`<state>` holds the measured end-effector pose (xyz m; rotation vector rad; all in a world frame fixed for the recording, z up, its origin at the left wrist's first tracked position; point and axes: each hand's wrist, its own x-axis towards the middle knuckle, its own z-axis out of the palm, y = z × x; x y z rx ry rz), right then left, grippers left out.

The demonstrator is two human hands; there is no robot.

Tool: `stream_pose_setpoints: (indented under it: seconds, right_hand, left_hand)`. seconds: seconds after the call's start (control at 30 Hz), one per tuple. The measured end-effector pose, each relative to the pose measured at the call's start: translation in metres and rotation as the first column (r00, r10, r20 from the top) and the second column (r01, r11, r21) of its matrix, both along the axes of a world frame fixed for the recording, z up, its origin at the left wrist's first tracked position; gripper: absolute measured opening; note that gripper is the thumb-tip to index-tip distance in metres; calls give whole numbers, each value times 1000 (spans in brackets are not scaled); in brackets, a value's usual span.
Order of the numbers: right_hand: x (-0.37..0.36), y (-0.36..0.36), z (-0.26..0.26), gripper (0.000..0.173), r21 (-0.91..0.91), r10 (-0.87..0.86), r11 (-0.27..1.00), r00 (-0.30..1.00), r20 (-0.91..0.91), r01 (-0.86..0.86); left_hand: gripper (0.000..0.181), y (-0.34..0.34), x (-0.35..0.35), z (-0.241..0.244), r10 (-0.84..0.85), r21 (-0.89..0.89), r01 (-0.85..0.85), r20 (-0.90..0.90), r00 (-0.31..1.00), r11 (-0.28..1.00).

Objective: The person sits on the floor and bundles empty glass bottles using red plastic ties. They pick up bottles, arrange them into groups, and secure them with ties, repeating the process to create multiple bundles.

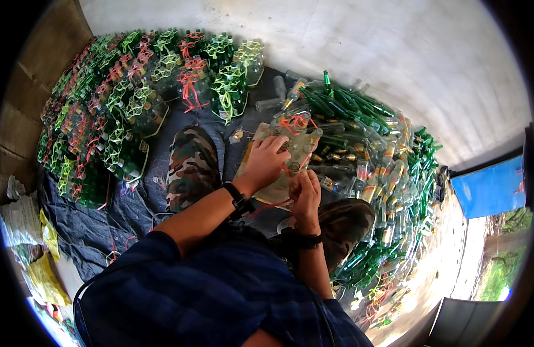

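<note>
Between my knees stands a group of clear glass bottles (pixel 299 145), upright on a pale sack (pixel 269 191). Red plastic twine (pixel 295 123) loops around their necks and runs down the right side. My left hand (pixel 267 160) lies over the bottle necks on the left, its fingers curled at a bottle mouth; whether it grips the twine is hidden. Close to the nearest bottle, my right hand (pixel 306 191) pinches the red twine between thumb and fingers. A strand of twine trails below, between the two wrists.
Tied bundles of green and clear bottles (pixel 230 93) stand in rows at the left. Loose bottles (pixel 371 143) lie heaped on the right, close to my right knee. A pale wall (pixel 336 39) rises behind. Dark sheeting (pixel 158 165) covers the floor.
</note>
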<state>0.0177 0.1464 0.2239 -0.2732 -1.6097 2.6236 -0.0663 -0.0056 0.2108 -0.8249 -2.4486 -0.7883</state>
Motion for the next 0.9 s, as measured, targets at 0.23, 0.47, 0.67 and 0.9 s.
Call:
stream_pose_setpoints:
  seconds: [0.23,0.47,0.67,0.9]
  right_hand:
    - [-1,8,11,27,63,21,998,997,70,-26]
    - [-7,19,37,26,153,92,982,990,104,-108]
    - [-29,37,64,20,291,176,931,970,165,-219]
    - [-60,50,60,20,216,217,947,968,124,-239]
  left_hand:
    - [18,-5,3,2,-20,22,20,-15,1000,1000]
    - [19,-12,6,-1,-81,91,88,-86,993,992]
    - [20,-9,23,-8,-119,87,137,-182,976,987]
    - [17,-8,19,-7,-122,143,144,-148,981,979]
